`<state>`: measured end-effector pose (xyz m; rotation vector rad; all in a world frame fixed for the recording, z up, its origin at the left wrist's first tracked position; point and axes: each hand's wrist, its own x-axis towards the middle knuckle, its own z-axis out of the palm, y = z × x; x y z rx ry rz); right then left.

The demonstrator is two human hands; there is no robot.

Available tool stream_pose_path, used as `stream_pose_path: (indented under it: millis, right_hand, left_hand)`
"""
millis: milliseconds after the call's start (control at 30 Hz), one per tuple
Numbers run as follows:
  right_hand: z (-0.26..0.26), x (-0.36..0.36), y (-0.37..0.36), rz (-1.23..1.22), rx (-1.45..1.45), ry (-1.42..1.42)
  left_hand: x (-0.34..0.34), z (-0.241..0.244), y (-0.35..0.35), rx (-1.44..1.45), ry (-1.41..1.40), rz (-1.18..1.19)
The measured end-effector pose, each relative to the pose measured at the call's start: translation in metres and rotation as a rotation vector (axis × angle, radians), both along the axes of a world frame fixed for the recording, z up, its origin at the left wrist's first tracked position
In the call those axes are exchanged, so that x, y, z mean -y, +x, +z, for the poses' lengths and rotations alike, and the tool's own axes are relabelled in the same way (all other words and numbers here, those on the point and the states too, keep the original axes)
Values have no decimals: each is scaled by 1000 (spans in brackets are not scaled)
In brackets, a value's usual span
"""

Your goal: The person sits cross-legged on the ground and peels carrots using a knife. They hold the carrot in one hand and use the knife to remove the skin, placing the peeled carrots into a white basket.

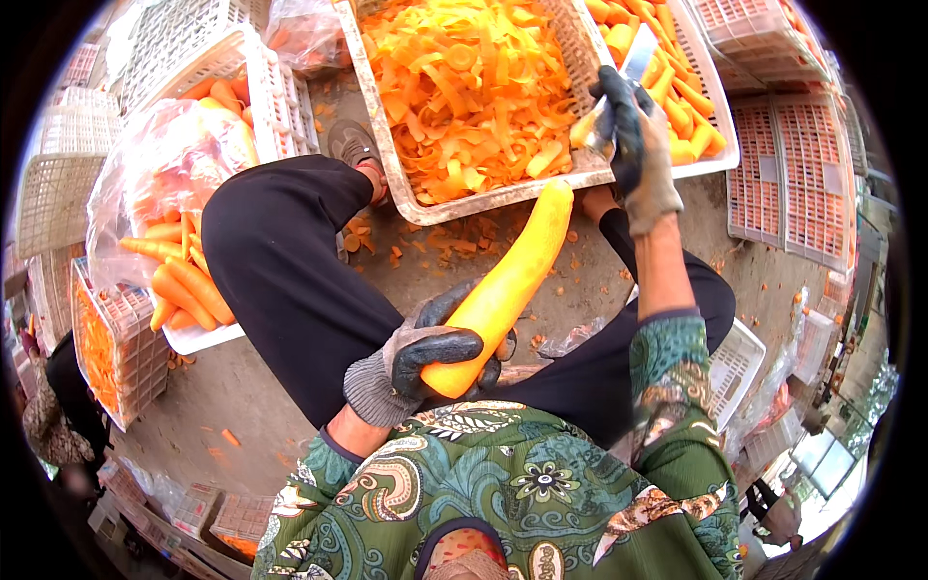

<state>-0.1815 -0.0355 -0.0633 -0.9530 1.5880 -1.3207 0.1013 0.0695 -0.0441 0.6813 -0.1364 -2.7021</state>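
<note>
My left hand [442,341], in a grey knit glove with black-coated fingers, grips the thick lower end of a large pale-orange carrot [507,283]. The carrot slants up and away, its narrow tip close to the near rim of a crate of peelings [435,212]. To the right of that tip, my gloved right hand [634,138] is closed around a bladed hand tool [639,52], probably a knife or peeler. Its shiny metal blade points up, over the neighbouring carrots. A blurred yellowish piece [591,129] shows left of my right fingers; what it is, I cannot tell.
Smooth orange carrots fill a white crate [714,163] at upper right. Rougher carrots [185,286] lie under clear plastic [116,203] at left. Stacked mesh crates [790,174] stand right. Peel scraps [464,239] litter the concrete floor [217,391]. Another person [65,406] is at far left.
</note>
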Motion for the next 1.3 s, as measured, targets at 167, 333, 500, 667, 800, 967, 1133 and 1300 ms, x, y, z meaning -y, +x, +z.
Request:
stream_pose_path:
  millis: [167,333,500,667,800,967,1133,1300]
  right_hand:
    - [39,-32,52,64,-95,-152]
    - [-3,10,0,-198,-224,103]
    - [32,-51,24,5,-158,-8]
    - [45,-107,28,468,-1000,-92]
    - [-7,-100,-1,762,-1303,125]
    - [-12,-90,-19,561,-890,333]
    - [7,-100,26,31,289,303]
    - [2,-100,72,-73,806,107]
  left_hand:
    - [1,-5,-7,221,-247,8]
    - [3,-17,-20,552,-1109,2]
    - [-7,-30,-20,755,-1154,46]
    - [-6,-29,-18,765,-1196,76]
    - [-3,-32,-17,687,-1065,-7]
    - [-3,-20,-13,673,-994,87]
    - [7,-6,-28,1002,-1433,42]
    - [28,11,-44,1283,-1763,-209]
